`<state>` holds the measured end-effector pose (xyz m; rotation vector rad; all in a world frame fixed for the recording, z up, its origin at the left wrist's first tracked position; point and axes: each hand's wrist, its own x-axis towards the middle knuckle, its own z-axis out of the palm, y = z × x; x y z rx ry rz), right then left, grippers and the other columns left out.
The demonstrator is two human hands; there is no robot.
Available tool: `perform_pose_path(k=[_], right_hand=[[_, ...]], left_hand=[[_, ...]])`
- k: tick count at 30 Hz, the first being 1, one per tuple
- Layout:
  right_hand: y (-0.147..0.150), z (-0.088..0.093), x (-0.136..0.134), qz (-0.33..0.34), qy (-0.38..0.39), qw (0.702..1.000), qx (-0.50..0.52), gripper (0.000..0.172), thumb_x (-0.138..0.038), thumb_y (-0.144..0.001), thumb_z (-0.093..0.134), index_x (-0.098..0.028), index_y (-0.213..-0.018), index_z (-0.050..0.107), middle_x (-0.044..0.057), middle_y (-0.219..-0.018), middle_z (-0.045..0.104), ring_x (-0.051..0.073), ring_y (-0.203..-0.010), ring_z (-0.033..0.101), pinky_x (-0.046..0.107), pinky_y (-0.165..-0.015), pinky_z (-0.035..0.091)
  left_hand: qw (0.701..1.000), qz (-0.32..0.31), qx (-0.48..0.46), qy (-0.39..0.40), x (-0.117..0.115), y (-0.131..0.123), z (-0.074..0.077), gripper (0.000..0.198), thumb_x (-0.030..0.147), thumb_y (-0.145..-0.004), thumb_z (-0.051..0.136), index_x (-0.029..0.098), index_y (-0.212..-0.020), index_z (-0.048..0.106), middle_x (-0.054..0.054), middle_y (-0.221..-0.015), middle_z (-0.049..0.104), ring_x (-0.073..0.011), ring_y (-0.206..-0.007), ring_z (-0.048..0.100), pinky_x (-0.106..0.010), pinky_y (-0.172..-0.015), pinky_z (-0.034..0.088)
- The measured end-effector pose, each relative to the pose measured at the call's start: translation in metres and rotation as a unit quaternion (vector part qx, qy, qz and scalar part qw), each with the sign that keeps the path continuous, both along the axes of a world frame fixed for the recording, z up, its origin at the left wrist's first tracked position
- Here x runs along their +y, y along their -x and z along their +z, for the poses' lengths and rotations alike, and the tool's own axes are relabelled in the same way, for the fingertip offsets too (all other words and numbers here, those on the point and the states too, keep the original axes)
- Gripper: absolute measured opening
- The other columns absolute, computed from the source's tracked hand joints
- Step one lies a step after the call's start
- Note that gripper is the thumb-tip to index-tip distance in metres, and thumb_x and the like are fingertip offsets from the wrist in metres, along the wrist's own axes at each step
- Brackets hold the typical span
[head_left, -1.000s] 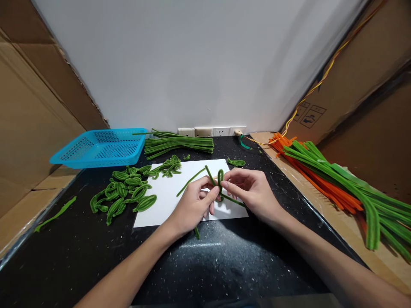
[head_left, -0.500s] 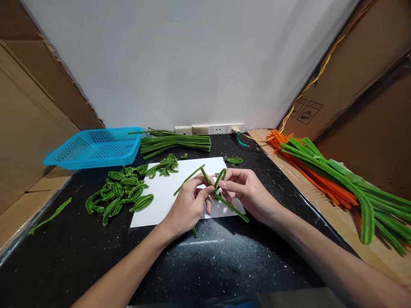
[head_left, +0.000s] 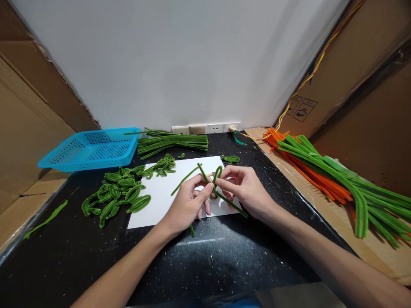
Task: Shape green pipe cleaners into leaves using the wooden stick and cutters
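The green pipe cleaner (head_left: 231, 205) is pinched in both my hands above the one white sheet (head_left: 150, 205) at the middle of the black tabletop (head_left: 208, 261). It is bent into a narrow loop at the top, with loose ends poking out to the left, right and below.

At the far left edge lies one stray green strip (head_left: 45, 220). Behind it sits one blue basket (head_left: 90, 149). Next comes a pile of folded green loops (head_left: 118, 196), too tangled for me to count, and a smaller cluster (head_left: 162, 164) on the sheet's far corner. One bundle of straight green stems (head_left: 173, 143) lies along the wall.

My left hand (head_left: 188, 205) closes thumb and fingers on the pipe cleaner just below the loop. My right hand (head_left: 247, 190) pinches the loop itself. The two hands touch at the fingertips. One single folded loop (head_left: 230, 159) lies beyond my right hand. At the far right, one heap of orange and green stems (head_left: 321, 175) rests on cardboard.
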<state>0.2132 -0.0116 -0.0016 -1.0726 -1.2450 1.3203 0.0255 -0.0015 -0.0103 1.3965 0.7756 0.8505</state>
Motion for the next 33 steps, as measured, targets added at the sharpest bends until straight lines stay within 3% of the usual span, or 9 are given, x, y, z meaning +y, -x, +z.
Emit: perform_pose_path(k=[6,12,16,18,22,25,33], right_hand=[[0.0,0.003,0.001,0.003,-0.004,1.0,0.021,0.037,-0.049,-0.076,0.09,-0.018,-0.083,0.071,-0.003,-0.065,0.06,0.009,-0.046,0.049,0.02,-0.035,0.048],[-0.003,0.004,0.003,0.04,-0.034,0.999,0.012,0.033,-0.046,-0.089,0.081,-0.021,-0.109,0.074,-0.001,-0.078,0.067,0.009,-0.05,0.058,0.022,-0.043,0.054],[-0.002,0.007,0.0,0.045,-0.092,0.995,0.002,0.029,-0.037,-0.084,0.088,-0.02,-0.104,0.077,0.004,-0.091,0.074,0.012,-0.062,0.066,0.024,-0.051,0.059],[-0.001,0.008,-0.002,0.031,-0.104,0.994,0.007,0.025,-0.035,-0.082,0.089,-0.019,-0.097,0.079,0.006,-0.095,0.076,0.015,-0.067,0.07,0.026,-0.053,0.061],[0.001,0.007,0.0,0.023,-0.089,0.995,0.033,0.023,-0.039,-0.083,0.088,-0.02,-0.091,0.078,0.004,-0.077,0.075,0.016,-0.064,0.071,0.027,-0.054,0.062],[0.002,0.004,0.001,0.024,-0.058,0.997,0.033,0.026,-0.044,-0.084,0.087,-0.02,-0.089,0.078,0.003,-0.074,0.075,0.017,-0.064,0.071,0.027,-0.053,0.062],[0.006,0.003,-0.002,0.001,-0.066,0.998,0.012,0.036,-0.053,-0.078,0.089,-0.02,-0.079,0.077,0.003,-0.067,0.074,0.017,-0.057,0.069,0.032,-0.058,0.063]], left_hand=[[0.999,0.024,-0.032,0.029,0.004,-0.001,0.003,0.038,0.043,-0.085,0.083,0.014,-0.099,0.064,-0.001,-0.083,0.066,-0.0082,-0.045,0.063,-0.015,-0.034,0.046],[0.991,0.094,-0.087,0.042,0.011,0.004,0.002,0.041,0.046,-0.085,0.082,0.013,-0.098,0.062,0.0,-0.081,0.063,-0.0088,-0.044,0.063,-0.016,-0.032,0.046],[0.985,0.13,-0.101,0.048,0.012,0.007,0.003,0.041,0.047,-0.087,0.081,0.012,-0.097,0.061,0.0,-0.084,0.062,-0.0067,-0.047,0.062,-0.015,-0.034,0.046],[0.986,0.114,-0.103,0.059,0.011,0.007,0.004,0.041,0.047,-0.087,0.081,0.012,-0.096,0.061,0.001,-0.083,0.061,-0.0068,-0.047,0.062,-0.015,-0.034,0.046],[0.992,0.062,-0.092,0.056,0.009,0.004,0.004,0.044,0.049,-0.084,0.084,0.012,-0.095,0.062,0.0,-0.079,0.063,-0.0078,-0.046,0.061,-0.016,-0.034,0.046],[0.996,0.032,-0.063,0.049,0.008,0.002,0.002,0.043,0.048,-0.084,0.083,0.011,-0.095,0.063,-0.001,-0.075,0.066,-0.0087,-0.045,0.061,-0.017,-0.035,0.046],[1.0,0.01,0.008,0.007,0.006,0.002,0.0,0.026,0.036,-0.093,0.073,0.01,-0.097,0.071,-0.003,-0.075,0.066,-0.0114,-0.052,0.063,-0.017,-0.037,0.043]])
